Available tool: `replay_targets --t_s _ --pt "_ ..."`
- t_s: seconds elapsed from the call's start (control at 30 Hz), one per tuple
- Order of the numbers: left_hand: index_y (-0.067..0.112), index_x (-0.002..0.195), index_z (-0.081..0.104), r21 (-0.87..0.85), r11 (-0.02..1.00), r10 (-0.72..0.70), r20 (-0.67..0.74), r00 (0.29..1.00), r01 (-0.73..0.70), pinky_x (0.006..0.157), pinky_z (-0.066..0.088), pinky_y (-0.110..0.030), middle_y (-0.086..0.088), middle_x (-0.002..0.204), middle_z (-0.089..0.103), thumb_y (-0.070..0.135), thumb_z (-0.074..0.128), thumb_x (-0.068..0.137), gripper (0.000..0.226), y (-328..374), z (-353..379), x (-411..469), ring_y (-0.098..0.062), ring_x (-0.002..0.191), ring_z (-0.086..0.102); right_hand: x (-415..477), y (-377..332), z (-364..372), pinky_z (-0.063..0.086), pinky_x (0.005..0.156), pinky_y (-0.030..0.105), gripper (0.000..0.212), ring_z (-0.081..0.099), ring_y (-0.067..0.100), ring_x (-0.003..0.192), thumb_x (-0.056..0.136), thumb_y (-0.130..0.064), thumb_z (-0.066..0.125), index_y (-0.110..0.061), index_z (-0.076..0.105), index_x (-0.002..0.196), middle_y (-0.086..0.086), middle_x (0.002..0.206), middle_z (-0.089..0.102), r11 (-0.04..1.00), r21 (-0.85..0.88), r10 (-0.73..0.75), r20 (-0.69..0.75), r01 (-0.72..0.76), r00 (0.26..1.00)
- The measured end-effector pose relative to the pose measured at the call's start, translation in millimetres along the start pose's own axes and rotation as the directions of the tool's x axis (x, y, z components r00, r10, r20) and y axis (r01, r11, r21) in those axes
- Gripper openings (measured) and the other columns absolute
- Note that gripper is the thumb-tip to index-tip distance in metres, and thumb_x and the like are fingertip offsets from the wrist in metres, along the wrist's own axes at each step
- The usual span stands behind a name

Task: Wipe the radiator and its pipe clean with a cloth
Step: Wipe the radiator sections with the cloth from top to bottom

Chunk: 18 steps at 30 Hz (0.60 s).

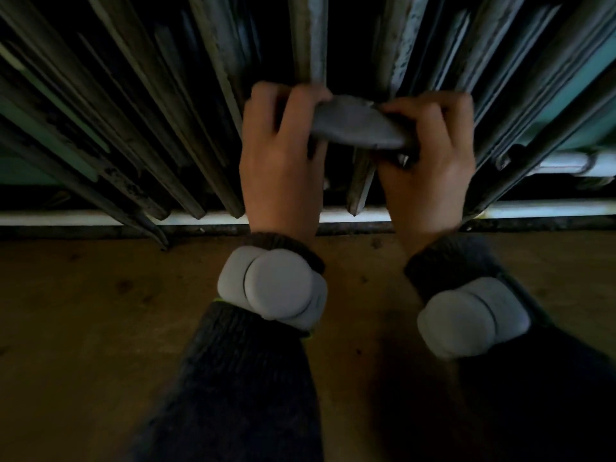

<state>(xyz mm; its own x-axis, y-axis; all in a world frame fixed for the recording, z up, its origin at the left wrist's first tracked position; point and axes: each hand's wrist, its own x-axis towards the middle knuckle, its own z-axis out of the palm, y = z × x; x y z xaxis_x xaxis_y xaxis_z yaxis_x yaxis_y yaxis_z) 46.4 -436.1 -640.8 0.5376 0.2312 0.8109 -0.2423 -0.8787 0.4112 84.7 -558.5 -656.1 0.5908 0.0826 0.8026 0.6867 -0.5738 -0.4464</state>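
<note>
At the centre of the frame both hands hold a grey cloth (358, 125) stretched between them in front of the radiator (186, 105), whose dark fins fan across the whole upper half. The left hand (280, 155) has its fingers curled round the cloth's left end, and the right hand (430, 158) grips the right end the same way. A white pipe (353, 215) runs level across the frame just below the fins, above the brown floor (100, 328), and each dark sleeve (233, 378) carries a pale grey wrist device (273, 288).
</note>
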Motion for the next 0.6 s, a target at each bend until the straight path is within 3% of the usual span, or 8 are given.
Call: replay_targets --t_s 0.13,0.2,0.27,0.33,0.43,0.53,0.6 --pt "0.022 0.101 0.044 0.054 0.998 0.037 0.081 0.996 -0.042 0.08 0.039 -0.018 -0.001 0.105 0.032 0.003 0.058 0.076 0.034 -5 3 -2 -0.019 0.095 0.043 3 8 -4 0.049 0.085 0.035 0.04 0.052 0.031 0.098 0.071 0.002 0.064 -0.01 0.052 0.107 0.018 0.11 0.046 0.997 -0.027 -0.063 0.115 0.066 0.991" --pt "0.02 0.103 0.043 0.09 0.985 0.129 0.192 0.973 -0.149 0.071 0.047 -0.031 -0.003 0.105 0.031 0.002 0.058 0.077 0.036 -16 2 -8 -0.023 0.094 0.04 5 15 -8 0.049 0.082 0.038 0.044 0.044 0.027 0.099 0.07 0.0 0.068 -0.011 0.05 0.108 0.011 0.112 0.038 0.988 -0.056 -0.13 0.21 0.144 0.969" --pt "0.017 0.104 0.041 0.1 0.96 0.218 0.318 0.923 -0.262 0.056 0.051 -0.038 -0.007 0.103 0.029 0.007 0.045 0.078 0.028 -21 -3 -3 -0.026 0.09 0.035 14 17 -13 0.052 0.071 0.043 0.043 0.038 0.025 0.094 0.067 -0.002 0.07 -0.005 0.054 0.107 0.022 0.108 0.048 0.968 -0.067 -0.211 0.296 0.241 0.932" --pt "0.013 0.103 0.038 0.112 0.927 0.283 0.418 0.863 -0.358 0.047 0.049 -0.036 -0.008 0.1 0.028 0.01 0.038 0.076 0.027 -24 -9 7 -0.027 0.087 0.033 26 16 -18 0.053 0.06 0.044 0.034 0.037 0.025 0.09 0.071 -0.007 0.064 0.002 0.059 0.103 0.027 0.097 0.058 0.94 -0.089 -0.279 0.356 0.329 0.892" --pt "0.01 0.101 0.038 0.117 0.913 0.29 0.489 0.823 -0.391 0.04 0.046 -0.032 -0.008 0.1 0.028 0.0 0.065 0.069 0.043 -22 -16 12 -0.026 0.085 0.032 34 9 -25 0.055 0.056 0.039 0.033 0.055 0.031 0.083 0.069 -0.006 0.071 0.005 0.06 0.099 0.025 0.091 0.062 0.893 -0.144 -0.329 0.434 0.426 0.838" --pt "0.0 0.098 0.053 0.136 0.914 0.269 0.501 0.822 -0.382 0.037 0.048 -0.032 -0.008 0.101 0.029 0.011 0.073 0.063 0.042 -18 -20 12 -0.024 0.085 0.035 34 3 -33 0.055 0.061 0.037 0.055 0.064 0.033 0.073 0.053 -0.023 0.084 0.005 0.066 0.096 0.021 0.092 0.065 0.841 -0.189 -0.341 0.542 0.507 0.768" --pt "-0.003 0.095 0.056 0.15 0.883 0.318 0.504 0.803 -0.444 0.035 0.047 -0.032 -0.01 0.103 0.031 0.007 0.074 0.065 0.036 -18 -20 14 -0.028 0.086 0.046 35 5 -37 0.055 0.062 0.032 0.062 0.066 0.029 0.073 0.049 -0.033 0.086 0.002 0.068 0.097 0.017 0.094 0.067 0.78 -0.219 -0.361 0.609 0.586 0.707"
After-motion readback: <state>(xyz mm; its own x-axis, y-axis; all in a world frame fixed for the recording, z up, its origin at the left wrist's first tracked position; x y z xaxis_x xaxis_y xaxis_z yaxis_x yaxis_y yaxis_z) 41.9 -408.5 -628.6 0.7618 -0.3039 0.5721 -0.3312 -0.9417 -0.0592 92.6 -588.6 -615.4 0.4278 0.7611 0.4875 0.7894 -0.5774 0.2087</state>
